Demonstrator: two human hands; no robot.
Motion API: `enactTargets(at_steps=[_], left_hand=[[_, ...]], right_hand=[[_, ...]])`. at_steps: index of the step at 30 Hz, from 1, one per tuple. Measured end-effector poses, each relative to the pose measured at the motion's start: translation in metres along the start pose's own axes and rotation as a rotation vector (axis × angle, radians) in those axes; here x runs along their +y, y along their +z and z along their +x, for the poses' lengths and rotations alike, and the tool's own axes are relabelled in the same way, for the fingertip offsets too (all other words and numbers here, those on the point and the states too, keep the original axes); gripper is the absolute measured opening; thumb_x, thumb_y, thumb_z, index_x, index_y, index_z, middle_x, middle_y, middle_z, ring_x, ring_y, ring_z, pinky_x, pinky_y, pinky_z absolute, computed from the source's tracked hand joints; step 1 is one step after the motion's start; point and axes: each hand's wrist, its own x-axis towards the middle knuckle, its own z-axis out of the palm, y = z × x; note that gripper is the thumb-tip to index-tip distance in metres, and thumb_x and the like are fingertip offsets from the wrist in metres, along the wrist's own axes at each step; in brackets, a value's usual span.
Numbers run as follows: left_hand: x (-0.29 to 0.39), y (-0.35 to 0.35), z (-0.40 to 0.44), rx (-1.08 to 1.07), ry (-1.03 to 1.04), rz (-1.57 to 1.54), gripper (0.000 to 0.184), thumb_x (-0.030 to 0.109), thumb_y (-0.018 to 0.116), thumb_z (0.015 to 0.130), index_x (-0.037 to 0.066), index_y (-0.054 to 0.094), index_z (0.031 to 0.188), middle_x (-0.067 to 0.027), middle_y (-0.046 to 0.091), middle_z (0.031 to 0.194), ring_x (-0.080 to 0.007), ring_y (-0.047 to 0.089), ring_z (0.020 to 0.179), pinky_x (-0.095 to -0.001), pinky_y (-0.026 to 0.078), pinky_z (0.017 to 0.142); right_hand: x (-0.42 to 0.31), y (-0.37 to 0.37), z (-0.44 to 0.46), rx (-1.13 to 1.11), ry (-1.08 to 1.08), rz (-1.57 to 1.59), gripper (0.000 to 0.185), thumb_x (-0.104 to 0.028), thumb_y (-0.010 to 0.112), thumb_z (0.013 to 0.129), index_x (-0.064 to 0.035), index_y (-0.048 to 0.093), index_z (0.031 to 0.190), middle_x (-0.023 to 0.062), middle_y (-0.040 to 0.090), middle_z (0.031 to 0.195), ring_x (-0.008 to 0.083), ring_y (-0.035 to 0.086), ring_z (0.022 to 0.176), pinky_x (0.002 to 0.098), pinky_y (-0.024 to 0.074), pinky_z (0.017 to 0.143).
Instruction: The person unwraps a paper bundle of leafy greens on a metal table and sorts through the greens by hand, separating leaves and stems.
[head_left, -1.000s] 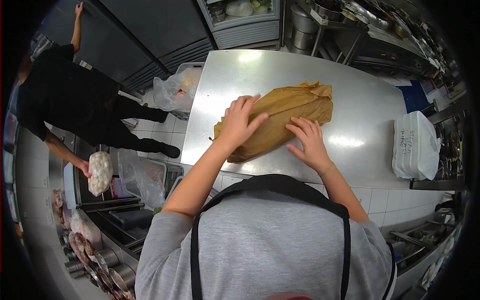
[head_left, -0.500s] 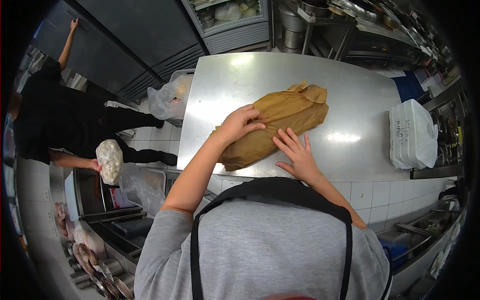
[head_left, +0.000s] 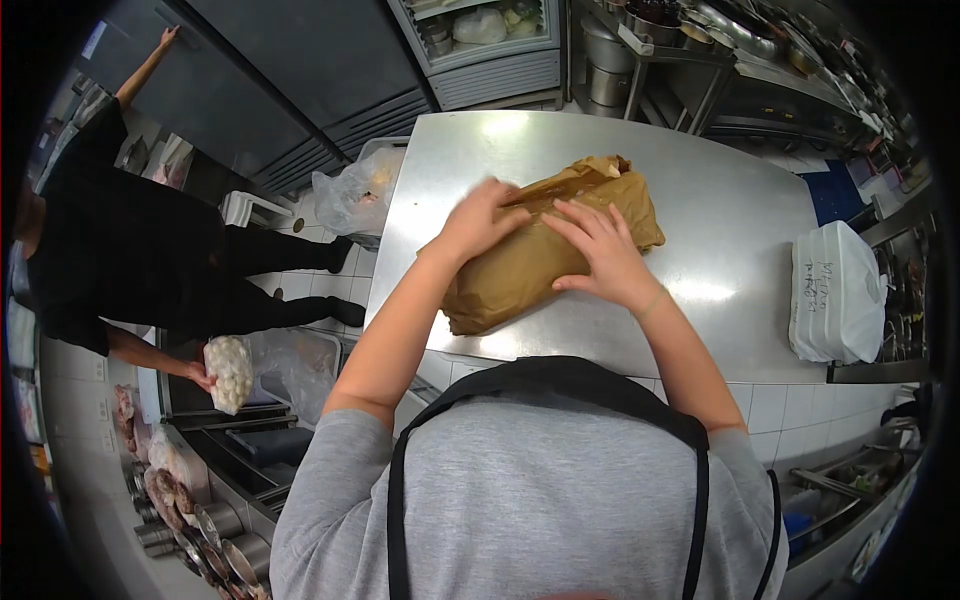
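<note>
A long bundle in brown paper (head_left: pixel 520 275) lies slantwise on the steel table (head_left: pixel 735 230), its right end crumpled and partly open. At the bundle's upper left edge, my left hand (head_left: pixel 485 220) touches the paper; its fingers are bent and partly blurred, and whether they pinch the paper cannot be made out. My right hand (head_left: pixel 605 255) rests on the middle of the bundle with its fingers spread. What the paper wraps is hidden.
White lidded containers in a plastic bag (head_left: pixel 835 292) stand at the table's right end. On the left a person in black (head_left: pixel 130 240) holds a bag of pale round items (head_left: pixel 228 373). A crate with clear plastic (head_left: pixel 355 190) stands beyond the left edge.
Both hands have shifted over the bundle, my right hand upward onto its middle. The paper has a raised fold along the top. The other person's bag has moved lower.
</note>
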Motion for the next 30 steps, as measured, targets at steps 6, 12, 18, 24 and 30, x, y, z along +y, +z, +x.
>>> enactTargets(at_steps=[6,12,18,24,30], left_hand=[[-0.008,0.014,-0.032,-0.270,0.007,-0.040,0.101,0.057,0.074,0.064,0.005,0.031,0.139,-0.0228,0.041,0.135,-0.0356,0.043,0.123,-0.0418,0.038,0.100],[0.051,0.022,-0.076,-0.137,0.121,0.313,0.098,0.057,0.071,0.064,0.009,0.032,0.140,-0.0195,0.050,0.114,-0.0359,0.050,0.106,-0.0431,0.042,0.090],[0.045,0.016,-0.082,-0.119,0.092,-0.065,0.091,0.056,0.071,0.067,0.009,0.037,0.138,-0.0179,0.048,0.117,-0.0336,0.047,0.110,-0.0412,0.038,0.095],[0.035,0.048,-0.085,-0.222,0.160,-0.260,0.099,0.063,0.068,0.067,0.003,0.035,0.138,-0.0244,0.046,0.121,-0.0381,0.045,0.113,-0.0422,0.037,0.099],[0.040,0.042,-0.086,-0.031,0.189,-0.049,0.097,0.060,0.071,0.065,0.007,0.035,0.138,-0.0210,0.047,0.119,-0.0378,0.046,0.111,-0.0438,0.040,0.093]], right_hand=[[0.016,0.011,0.020,-0.229,0.091,-0.177,0.094,-0.032,0.082,0.058,-0.0225,0.035,0.139,0.0053,0.029,0.146,0.0240,0.025,0.136,0.0591,0.0172,0.109],[0.001,0.022,-0.057,0.003,0.153,-0.060,0.088,-0.022,0.080,0.062,-0.0209,0.037,0.138,0.0066,0.027,0.147,0.0275,0.021,0.138,0.0587,0.0192,0.107],[-0.013,0.051,-0.139,0.301,0.670,0.640,0.074,-0.025,0.068,0.081,-0.0213,0.027,0.142,0.0122,0.036,0.138,0.0292,0.035,0.129,0.0470,0.0411,0.095],[-0.006,0.064,-0.125,0.009,0.799,1.849,0.058,-0.048,0.041,0.095,-0.0186,0.023,0.141,0.0088,0.043,0.133,0.0229,0.047,0.118,0.0389,0.0456,0.089],[0.004,0.072,-0.076,-0.010,0.757,1.840,0.069,-0.060,0.040,0.089,-0.0138,0.030,0.139,0.0046,0.041,0.138,0.0209,0.044,0.122,0.0436,0.0377,0.099]])
